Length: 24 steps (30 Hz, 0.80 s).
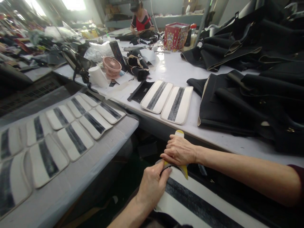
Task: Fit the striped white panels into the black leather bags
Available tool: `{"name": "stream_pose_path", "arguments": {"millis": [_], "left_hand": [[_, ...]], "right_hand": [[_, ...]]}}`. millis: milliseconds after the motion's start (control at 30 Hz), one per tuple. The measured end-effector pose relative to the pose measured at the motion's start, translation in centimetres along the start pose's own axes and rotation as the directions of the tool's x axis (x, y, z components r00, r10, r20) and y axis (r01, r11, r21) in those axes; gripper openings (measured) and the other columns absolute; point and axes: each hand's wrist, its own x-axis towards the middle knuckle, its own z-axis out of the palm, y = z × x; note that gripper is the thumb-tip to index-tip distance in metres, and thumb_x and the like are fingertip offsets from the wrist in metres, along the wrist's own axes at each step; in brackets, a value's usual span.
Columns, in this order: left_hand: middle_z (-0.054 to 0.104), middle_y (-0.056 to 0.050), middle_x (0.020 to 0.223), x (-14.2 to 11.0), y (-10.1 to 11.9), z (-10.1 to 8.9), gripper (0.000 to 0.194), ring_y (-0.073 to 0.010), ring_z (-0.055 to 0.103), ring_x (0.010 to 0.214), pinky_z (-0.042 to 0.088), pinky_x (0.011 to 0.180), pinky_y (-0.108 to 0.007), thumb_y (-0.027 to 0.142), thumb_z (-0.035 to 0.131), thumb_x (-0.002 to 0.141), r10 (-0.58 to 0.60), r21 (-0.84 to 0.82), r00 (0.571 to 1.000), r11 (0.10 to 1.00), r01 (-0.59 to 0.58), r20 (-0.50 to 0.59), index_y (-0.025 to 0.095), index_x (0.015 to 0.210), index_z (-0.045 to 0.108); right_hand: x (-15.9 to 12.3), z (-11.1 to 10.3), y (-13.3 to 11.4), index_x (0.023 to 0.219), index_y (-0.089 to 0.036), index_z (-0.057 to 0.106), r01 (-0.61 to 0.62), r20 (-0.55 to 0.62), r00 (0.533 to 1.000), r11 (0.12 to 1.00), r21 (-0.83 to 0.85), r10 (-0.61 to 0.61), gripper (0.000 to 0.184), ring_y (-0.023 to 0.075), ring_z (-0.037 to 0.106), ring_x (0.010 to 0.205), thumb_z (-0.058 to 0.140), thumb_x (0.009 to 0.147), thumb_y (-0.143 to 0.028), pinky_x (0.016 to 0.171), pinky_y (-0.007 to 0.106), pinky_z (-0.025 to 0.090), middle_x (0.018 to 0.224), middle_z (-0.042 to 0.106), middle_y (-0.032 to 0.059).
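A long white panel with a dark, mottled stripe down its middle lies low in front of the person, its near end cut off by the bottom edge of the view. The left hand pinches the panel's far end between thumb and fingers. The right hand, just beside it, is closed round a yellow-and-white tool; the fingers cover its middle, so only a rounded end above and a pointed yellow tip below show, and whether the tip touches the panel cannot be told. What supports the panel is lost in shadow.

On the grey tabletop to the left lie two rows of smaller white panels with dark stripes, the nearest cut off at the left edge and blurred. Two more striped white panels sit side by side on the white tabletop ahead, partly covering a flat black piece. Behind stand a round pink fan, a white roll and a red patterned box. Black sheet-like pieces heap up on the right, their folds hard to separate. A co-worker bends over dark material, hands indistinct.
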Motion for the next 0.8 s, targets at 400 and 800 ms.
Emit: {"name": "stream_pose_path", "arguments": {"millis": [400, 800], "left_hand": [[0.067, -0.005, 0.08, 0.1, -0.7, -0.2, 0.04, -0.0185, 0.059, 0.074, 0.039, 0.067, -0.027, 0.045, 0.044, 0.098, 0.027, -0.258, 0.996, 0.966, -0.003, 0.09, 0.016, 0.08, 0.066], [0.072, -0.01, 0.108, 2.5, -3.2, 1.1, 0.044, -0.0239, 0.063, 0.099, 0.045, 0.089, -0.033, 0.048, 0.063, 0.089, -0.01, -0.77, 0.938, 0.568, 0.291, 0.347, 0.016, 0.117, 0.072]], "right_hand": [[-1.9, -0.6, -3.7, 0.063, -0.018, 0.06, -0.277, 0.073, 0.958, 0.961, -0.004, 0.276, 0.054, 0.0133, 0.054, 0.057, 0.03, 0.104, -0.034, 0.069, 0.035, 0.022, 0.061, 0.067, 0.002], [-4.0, -1.0, -4.8, 0.064, -0.018, 0.056, -0.386, 0.067, 0.921, 0.922, 0.035, 0.383, 0.051, 0.0131, 0.052, 0.059, 0.03, 0.105, -0.034, 0.068, 0.035, 0.022, 0.064, 0.065, 0.0014]]}}
